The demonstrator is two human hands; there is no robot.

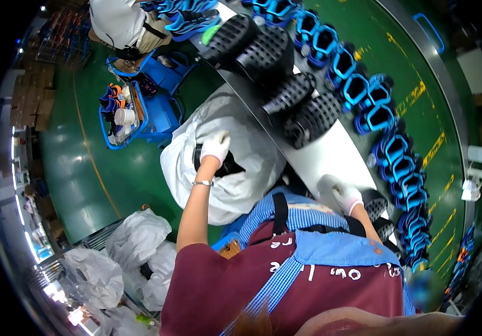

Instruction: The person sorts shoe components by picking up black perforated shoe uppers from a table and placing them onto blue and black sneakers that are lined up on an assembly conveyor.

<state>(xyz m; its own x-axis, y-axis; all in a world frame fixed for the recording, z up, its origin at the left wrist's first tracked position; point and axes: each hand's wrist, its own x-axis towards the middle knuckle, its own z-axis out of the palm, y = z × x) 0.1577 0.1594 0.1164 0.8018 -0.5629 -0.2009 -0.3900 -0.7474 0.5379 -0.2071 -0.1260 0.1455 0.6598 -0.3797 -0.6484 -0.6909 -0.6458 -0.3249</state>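
Note:
My left hand, in a white glove, is over the mouth of a large white sack. Its fingers are curled in, and what they may hold is hidden. Dark black pieces show inside the sack, too shadowed to name. On the white tabletop rests my right hand, also gloved, with fingers loosely stretched and nothing visible in them. Close beside it lies a black foot-shaped piece. Farther up the table are several larger black foot-shaped pieces with slotted, grid-like surfaces.
Rows of blue-and-black shoes line the conveyor to the right. Blue carts with shoes and a white tub stand at the far left. Another person works at the far end. White plastic bags are piled at lower left.

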